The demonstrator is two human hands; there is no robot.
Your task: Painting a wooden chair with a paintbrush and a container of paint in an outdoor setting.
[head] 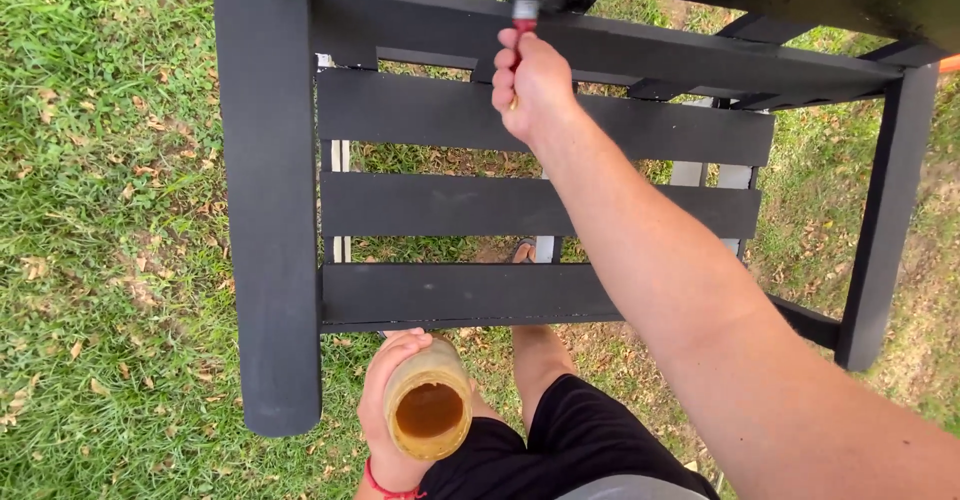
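Note:
My right hand (532, 85) reaches forward over a black wooden chair (268, 200) and is closed on a paintbrush (524, 15) with a red handle. The bristles touch the rear slat under the chair's back. My left hand (385, 415) is held low by my hip, wrapped around an open glass jar (430, 412) of brownish liquid. A red band circles that wrist.
The chair stands on grass (100, 210) strewn with dry leaves. Its wide armrests run down the left and right sides, and unpainted white parts (340, 160) show through the gaps between seat slats. My legs in black shorts (570, 440) are just in front of the seat.

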